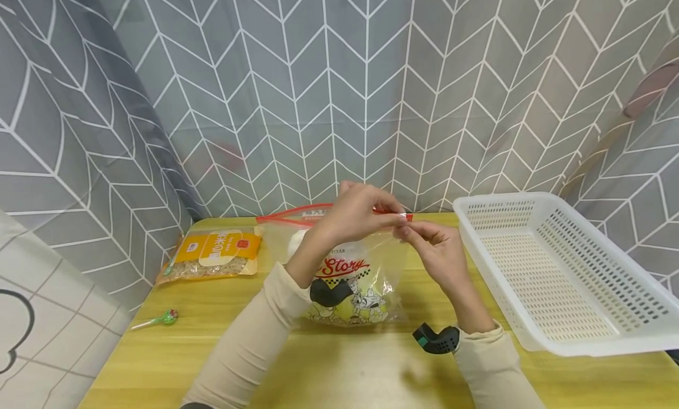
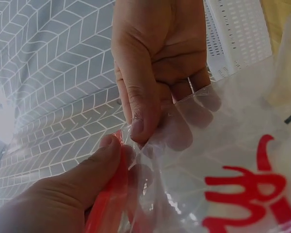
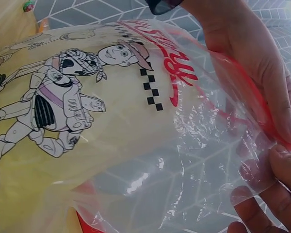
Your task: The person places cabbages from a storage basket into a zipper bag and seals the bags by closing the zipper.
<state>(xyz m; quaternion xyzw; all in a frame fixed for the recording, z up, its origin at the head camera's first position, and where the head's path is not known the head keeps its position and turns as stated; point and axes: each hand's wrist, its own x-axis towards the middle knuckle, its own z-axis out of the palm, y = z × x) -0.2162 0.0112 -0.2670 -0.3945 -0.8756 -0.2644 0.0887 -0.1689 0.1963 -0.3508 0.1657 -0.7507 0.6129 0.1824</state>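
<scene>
A clear zip bag [image 1: 379,267] with a red zip strip stands on the table, printed with red "Story" lettering and cartoon figures [image 3: 68,92]. Something pale and yellowish fills its lower part; what it is I cannot tell. My left hand [image 1: 352,211] pinches the red zip strip [image 2: 106,199] near the bag's top right corner. Right beside it, my right hand [image 1: 437,253] pinches the clear plastic edge between thumb and fingers, some of which show through the film in the left wrist view. Toward the left, the two sides of the red strip [image 1: 286,213] stand apart.
To the right stands a white perforated plastic basket [image 1: 472,232]. An orange and clear food packet [image 1: 212,253] lies at the back left, with a green-wrapped lollipop [image 1: 168,317] in front of it on the wooden table [image 1: 329,373]. A grey patterned curtain [image 1: 318,91] hangs behind.
</scene>
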